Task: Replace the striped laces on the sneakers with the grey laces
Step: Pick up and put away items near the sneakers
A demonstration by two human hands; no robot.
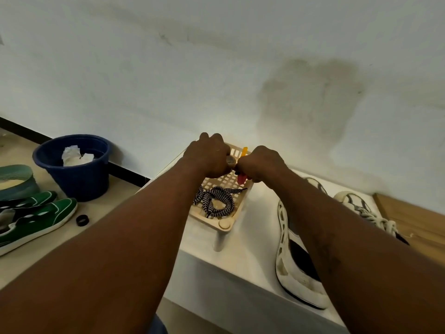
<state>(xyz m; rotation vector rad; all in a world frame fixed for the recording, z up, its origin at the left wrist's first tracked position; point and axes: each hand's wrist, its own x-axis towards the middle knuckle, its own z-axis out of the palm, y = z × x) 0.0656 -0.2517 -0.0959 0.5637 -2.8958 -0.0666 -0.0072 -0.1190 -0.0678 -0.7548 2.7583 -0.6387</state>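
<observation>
Floor, left: green shoes [36, 220], blue bucket [74, 165]. Centre, on white table [252, 239]: cream basket [225, 224] with the striped laces [216, 202] coiled inside, one tip pointing right. Above the basket: left hand [209, 157] curled round a small grey piece [230, 161]. Right hand [261, 165] curled, just beside it. Cannot tell if it grips the red-yellow stick [241, 177], which points at the wall. Right: near sneaker [284, 273] on its side, long axis edge-to-wall. Far sneaker [354, 201] carries grey laces [380, 221].
</observation>
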